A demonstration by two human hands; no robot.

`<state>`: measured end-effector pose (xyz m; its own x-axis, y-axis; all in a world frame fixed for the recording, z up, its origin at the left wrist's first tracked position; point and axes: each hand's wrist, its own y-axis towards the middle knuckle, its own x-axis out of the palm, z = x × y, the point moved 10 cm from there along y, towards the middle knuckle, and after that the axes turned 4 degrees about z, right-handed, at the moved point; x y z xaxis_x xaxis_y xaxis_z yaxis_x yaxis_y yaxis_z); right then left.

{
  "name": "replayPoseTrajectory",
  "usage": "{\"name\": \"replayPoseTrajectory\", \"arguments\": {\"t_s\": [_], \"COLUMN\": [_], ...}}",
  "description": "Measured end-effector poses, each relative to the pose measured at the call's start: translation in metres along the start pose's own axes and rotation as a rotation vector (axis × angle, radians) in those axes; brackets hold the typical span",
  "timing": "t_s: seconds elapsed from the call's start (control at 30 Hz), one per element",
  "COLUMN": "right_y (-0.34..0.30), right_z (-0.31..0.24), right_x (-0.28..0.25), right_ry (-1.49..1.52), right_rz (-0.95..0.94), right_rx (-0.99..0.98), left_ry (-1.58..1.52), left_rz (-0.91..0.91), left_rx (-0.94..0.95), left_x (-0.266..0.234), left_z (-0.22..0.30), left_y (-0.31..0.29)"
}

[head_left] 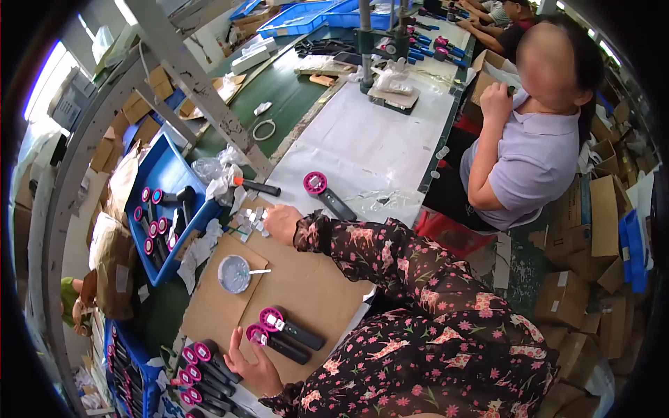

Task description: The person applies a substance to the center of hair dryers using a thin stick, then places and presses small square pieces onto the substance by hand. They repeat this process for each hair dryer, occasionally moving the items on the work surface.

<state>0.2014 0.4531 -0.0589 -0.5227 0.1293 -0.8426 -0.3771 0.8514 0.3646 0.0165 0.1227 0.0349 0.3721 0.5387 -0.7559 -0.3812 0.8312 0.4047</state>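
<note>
My left hand (255, 368) is raised with its fingers spread, beside two black handheld devices (296, 330) with round pink heads, which look like small fans. They lie on a cardboard sheet (317, 285), small pale squares on their heads. More pink-headed devices (209, 373) are lined up left of that hand. My right hand (281, 224) reaches to a cluster of small whitish squares (249, 221) at the cardboard's far edge. Its fingers look pinched together; whatever they hold is too small to make out. Between my hands stands a round tub (234, 274) of greyish paste with a white stick (260, 271).
Beyond my right hand lie another pink-headed device (327, 194) and an orange-and-black handled tool (258, 186). A blue bin (197, 233) of devices stands left, near a metal post (223, 115). A co-worker (529, 139) sits at the right; cardboard boxes (564, 299) stack behind.
</note>
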Motion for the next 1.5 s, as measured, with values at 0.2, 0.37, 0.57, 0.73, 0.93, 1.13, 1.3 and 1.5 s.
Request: {"name": "replayPoseTrajectory", "arguments": {"t_s": [0.2, 0.37, 0.57, 0.73, 0.93, 1.13, 1.3, 1.5], "right_y": [-0.022, -0.063, -0.083, -0.091, -0.091, -0.095, -0.096, -0.089], "right_z": [-0.009, -0.034, -0.069, -0.065, -0.085, -0.08, -0.072, -0.068], "right_x": [-0.049, -0.097, -0.066, -0.066, -0.067, -0.034, -0.041, -0.052], "right_ry": [-0.08, 0.592, 1.258, 1.426, 1.472, 1.42, 1.554, 1.559], "right_rz": [0.025, 0.115, -0.289, -0.458, -0.53, -0.56, -0.338, -0.301], "right_rx": [-0.039, -0.009, 0.197, 0.479, 0.548, 0.577, 0.637, 0.402], "left_ry": [0.015, -0.049, -0.082, -0.105, -0.059, -0.063, -0.202, -0.208], "left_rz": [0.012, 0.036, 0.098, 0.079, 0.111, 0.066, 0.035, 0.034], "left_rx": [0.045, 0.033, -0.026, -0.04, -0.09, -0.083, -0.145, -0.139], "left_x": [0.002, -0.003, -0.014, -0.007, -0.014, -0.013, -0.005, 0.004], "left_z": [0.007, 0.003, -0.008, -0.008, -0.014, -0.021, -0.02, -0.026], "left_y": [0.006, 0.001, -0.004, 0.005, -0.005, -0.011, -0.005, -0.002]}}
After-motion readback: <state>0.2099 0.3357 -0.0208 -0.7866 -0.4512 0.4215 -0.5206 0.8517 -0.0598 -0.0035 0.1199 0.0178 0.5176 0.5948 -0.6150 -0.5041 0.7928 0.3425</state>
